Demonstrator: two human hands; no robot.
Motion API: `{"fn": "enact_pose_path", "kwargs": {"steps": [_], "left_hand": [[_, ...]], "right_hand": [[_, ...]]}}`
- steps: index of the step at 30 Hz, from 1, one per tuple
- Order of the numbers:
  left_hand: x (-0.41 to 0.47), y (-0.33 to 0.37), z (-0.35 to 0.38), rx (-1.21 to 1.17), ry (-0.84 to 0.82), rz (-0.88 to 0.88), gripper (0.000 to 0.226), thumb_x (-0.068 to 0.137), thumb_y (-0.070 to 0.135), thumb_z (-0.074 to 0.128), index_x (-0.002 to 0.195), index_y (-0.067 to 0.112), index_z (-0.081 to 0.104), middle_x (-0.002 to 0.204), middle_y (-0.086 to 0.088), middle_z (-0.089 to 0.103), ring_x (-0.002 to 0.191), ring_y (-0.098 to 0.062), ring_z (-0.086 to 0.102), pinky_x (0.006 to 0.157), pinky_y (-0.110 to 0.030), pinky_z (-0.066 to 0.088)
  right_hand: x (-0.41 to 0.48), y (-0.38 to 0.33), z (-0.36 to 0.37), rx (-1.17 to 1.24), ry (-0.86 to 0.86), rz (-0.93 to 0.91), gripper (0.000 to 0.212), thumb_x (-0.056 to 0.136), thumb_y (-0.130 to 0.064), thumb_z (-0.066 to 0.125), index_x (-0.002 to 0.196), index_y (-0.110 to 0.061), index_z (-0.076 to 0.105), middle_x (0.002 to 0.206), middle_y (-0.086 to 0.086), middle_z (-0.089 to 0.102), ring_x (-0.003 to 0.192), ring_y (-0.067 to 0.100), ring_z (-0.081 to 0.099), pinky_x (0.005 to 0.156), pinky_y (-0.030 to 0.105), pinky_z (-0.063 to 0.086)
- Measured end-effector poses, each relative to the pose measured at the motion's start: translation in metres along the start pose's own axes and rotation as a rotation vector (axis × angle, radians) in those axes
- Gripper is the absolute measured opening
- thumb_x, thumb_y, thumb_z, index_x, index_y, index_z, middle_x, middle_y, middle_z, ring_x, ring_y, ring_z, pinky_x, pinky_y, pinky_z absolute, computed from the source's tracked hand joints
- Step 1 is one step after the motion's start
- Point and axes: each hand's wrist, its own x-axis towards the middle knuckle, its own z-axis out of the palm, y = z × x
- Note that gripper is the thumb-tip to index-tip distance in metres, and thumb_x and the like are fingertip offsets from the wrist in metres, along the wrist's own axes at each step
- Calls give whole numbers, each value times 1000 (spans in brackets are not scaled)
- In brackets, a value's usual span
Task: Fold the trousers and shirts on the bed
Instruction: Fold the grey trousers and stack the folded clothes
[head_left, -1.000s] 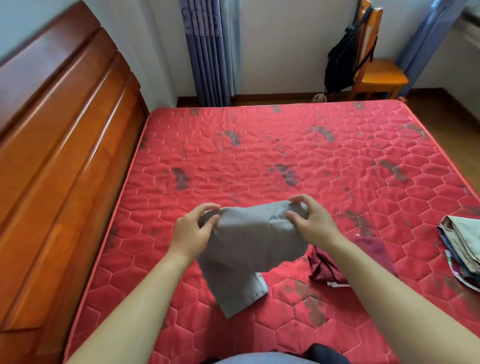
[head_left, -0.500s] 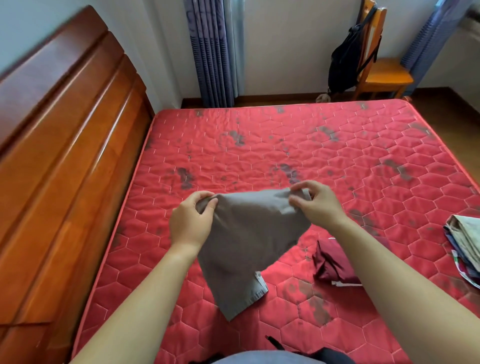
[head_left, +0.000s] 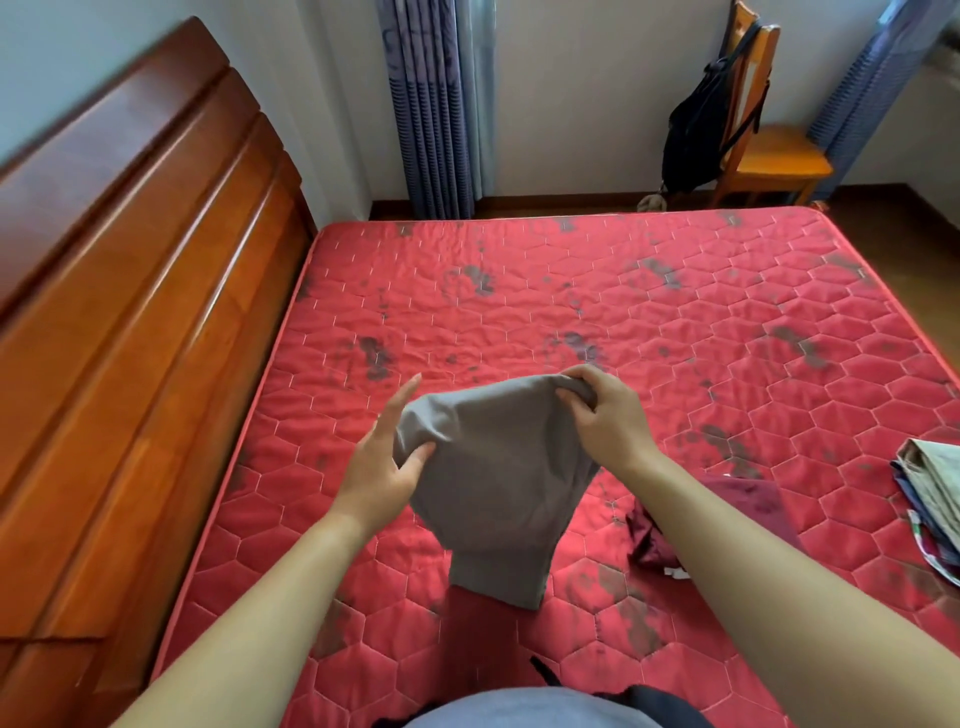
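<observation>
Now my right hand (head_left: 608, 421) pinches the top of the grey trousers (head_left: 498, 478), and my left hand (head_left: 379, 467) is wide and flat on their side. They hang over the red bed (head_left: 519, 291), low end touching it. I should pull both top corners level, then lay them flat to fold. A black bag (head_left: 696, 130) hangs on the chair (head_left: 779, 161); I cannot see inside.
</observation>
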Motion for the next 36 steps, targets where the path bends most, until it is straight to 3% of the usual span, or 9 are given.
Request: {"fn": "enact_pose_path", "kwargs": {"steps": [3,7,11,15,17,19,22,27,36], "left_hand": [[5,2,6,50,86,-97,63,85,12,64,127,52,41,51,12,31,43,-4,37,49,-12,38],[25,22,12,66,315,-158,24,81,22,68,92,37,52,61,9,48,56,-3,48,50,-13,33],[39,26,9,174,278,-184,16,81,20,68,72,22,54,59,10,50,59,-9,49,53,-22,33],[49,34,8,203,172,-227,6,81,19,66,79,24,63,77,8,61,75,-12,53,65,-22,34],[49,35,7,188,104,-219,6,81,20,67,82,26,65,74,15,59,71,-4,52,59,-14,34],[44,34,2,120,-28,-185,17,76,18,72,89,27,68,68,18,57,61,2,49,55,-9,36],[38,33,-10,18,-214,-125,46,69,1,74,107,25,65,90,2,66,75,-7,56,67,-15,45],[49,38,-24,257,-108,16,51,70,-1,67,114,25,63,106,-1,58,97,-10,53,80,-11,33],[57,66,-34,342,157,87,23,85,14,63,107,22,64,99,-1,69,93,-22,61,82,-31,46]], "right_hand": [[1,-1,-4,11,-9,-28,16,88,-13,58,100,-20,64,95,8,61,87,16,53,72,21,34],[5,-9,-15,105,106,-64,28,89,-5,52,108,-23,63,90,-12,53,86,-18,51,71,-2,31],[2,-3,-13,-125,107,-114,19,89,-8,54,97,-16,69,91,8,54,84,21,55,73,22,36],[7,-3,-15,-324,-36,-80,19,93,-21,51,103,-15,66,97,11,44,83,35,56,73,34,42],[7,0,-20,-341,-109,-43,20,91,-27,56,106,-17,63,98,6,38,87,34,55,78,33,41],[6,6,-28,-271,-137,-10,28,84,-28,65,111,-21,62,99,5,40,94,27,52,82,25,36],[4,8,-44,-112,-159,67,59,68,-30,81,122,-23,57,111,3,48,105,15,47,88,20,33],[9,-9,-50,-120,-301,-14,93,57,-23,88,137,-20,42,115,2,37,108,11,36,93,20,29],[23,-32,-55,-134,72,-175,36,76,-10,71,112,-13,66,103,15,57,97,25,54,78,16,33]]}}
